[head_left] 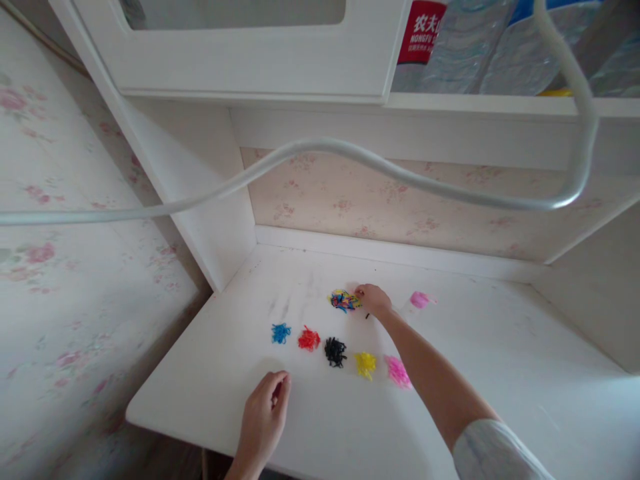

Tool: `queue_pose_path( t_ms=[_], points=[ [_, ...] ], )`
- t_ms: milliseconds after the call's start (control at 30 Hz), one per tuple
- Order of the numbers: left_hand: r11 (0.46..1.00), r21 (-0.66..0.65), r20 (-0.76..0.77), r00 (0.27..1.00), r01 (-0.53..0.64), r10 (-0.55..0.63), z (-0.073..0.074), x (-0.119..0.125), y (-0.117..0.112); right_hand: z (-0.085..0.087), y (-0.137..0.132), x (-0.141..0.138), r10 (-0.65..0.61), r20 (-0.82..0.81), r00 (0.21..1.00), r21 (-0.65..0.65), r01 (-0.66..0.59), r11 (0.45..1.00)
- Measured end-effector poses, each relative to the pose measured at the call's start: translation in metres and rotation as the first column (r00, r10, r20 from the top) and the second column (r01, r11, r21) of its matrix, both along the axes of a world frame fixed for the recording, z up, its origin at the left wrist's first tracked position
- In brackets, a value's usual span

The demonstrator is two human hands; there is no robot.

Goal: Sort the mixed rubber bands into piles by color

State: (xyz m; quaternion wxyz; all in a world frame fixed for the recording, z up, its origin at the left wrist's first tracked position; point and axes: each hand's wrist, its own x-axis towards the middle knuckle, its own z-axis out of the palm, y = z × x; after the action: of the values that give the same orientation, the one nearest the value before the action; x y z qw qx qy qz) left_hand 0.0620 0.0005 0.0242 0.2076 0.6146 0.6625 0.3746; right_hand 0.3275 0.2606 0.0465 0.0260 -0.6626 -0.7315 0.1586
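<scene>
My right hand reaches to the right edge of a mixed-colour pile of small rubber bands, fingers pinched together; what sits between the fingertips is too small to make out. Just under that hand lies a dark band. Nearer to me, a row of single-colour heaps runs left to right: blue bands, red bands, black bands, yellow bands and pink bands, the last partly covered by my right forearm. Below the row, my left hand is loosely curled closed, nothing visible in it.
A clear bag with a pink patch lies right of my right hand on the white desk. A thick white cable crosses the view in front. Overhead, a shelf carries plastic-wrapped bottles. A side panel bounds the left.
</scene>
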Motion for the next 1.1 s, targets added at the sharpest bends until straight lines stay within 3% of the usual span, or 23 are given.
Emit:
queue_pose_path(
  t_ms=[133,300,400,500,633,767,867,1100],
  points=[
    [1.0,0.007,-0.011,1.0,-0.001,0.002,0.002,0.0,0.001,0.005,-0.005,-0.004,-0.023,-0.043,0.999,0.052,0.025,0.998],
    [1.0,-0.014,-0.022,1.0,0.008,-0.008,0.002,-0.001,0.001,0.023,-0.022,-0.008,-0.037,-0.159,0.987,0.178,0.066,0.982],
    [1.0,-0.009,-0.042,0.999,0.026,-0.027,0.001,-0.001,-0.001,0.034,-0.052,-0.003,-0.007,-0.245,0.969,0.267,0.075,0.961],
    [0.999,0.013,-0.054,0.997,0.049,-0.049,-0.002,0.0,-0.003,0.038,-0.1,0.013,0.018,-0.32,0.947,0.325,0.092,0.941],
    [0.995,0.02,-0.073,0.993,0.099,-0.097,-0.006,0.0,-0.005,0.024,-0.168,0.054,-0.046,-0.371,0.928,0.336,0.18,0.925],
    [0.994,0.005,-0.095,0.99,0.107,-0.106,-0.008,0.0,-0.005,-0.002,-0.211,0.09,-0.166,-0.397,0.902,0.265,0.286,0.921],
    [0.993,0.017,-0.116,0.987,0.116,-0.113,-0.008,0.0,-0.004,-0.014,-0.223,0.097,-0.205,-0.408,0.89,0.232,0.318,0.919],
    [0.993,0.044,-0.128,0.986,0.112,-0.106,-0.006,0.002,-0.006,-0.02,-0.223,0.088,-0.174,-0.384,0.907,0.238,0.279,0.93]
  ],
)
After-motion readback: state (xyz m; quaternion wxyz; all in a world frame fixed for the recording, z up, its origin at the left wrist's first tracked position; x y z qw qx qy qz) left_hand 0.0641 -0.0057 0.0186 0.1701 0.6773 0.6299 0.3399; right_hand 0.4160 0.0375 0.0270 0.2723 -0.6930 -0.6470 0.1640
